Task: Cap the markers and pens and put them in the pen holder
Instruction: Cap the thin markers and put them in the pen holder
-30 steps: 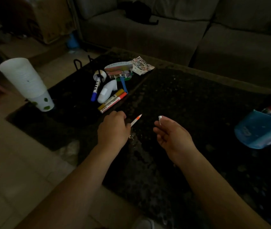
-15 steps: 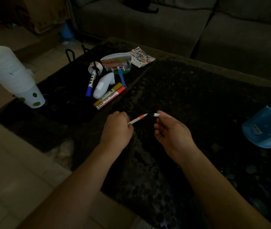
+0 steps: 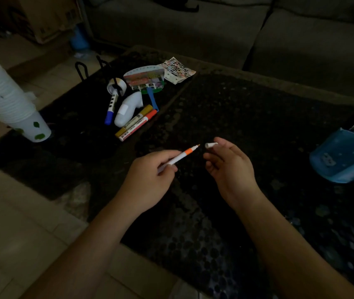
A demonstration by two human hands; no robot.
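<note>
Head view: the left hand [image 3: 148, 180] has its grip closed round the barrel of an orange-banded white pen [image 3: 180, 157], its bare tip aimed at the right hand [image 3: 230, 167]. That hand's grip pinches the white cap [image 3: 211, 145], open end facing the tip and just apart from it, lined up, I judge, for a straight push-on. Both hover above the dark surface [image 3: 247, 117]. More markers [image 3: 137, 123] lie clustered beyond the left hand. The blue pen holder [image 3: 342, 160], probably the destination, sits at the right edge, well apart.
</note>
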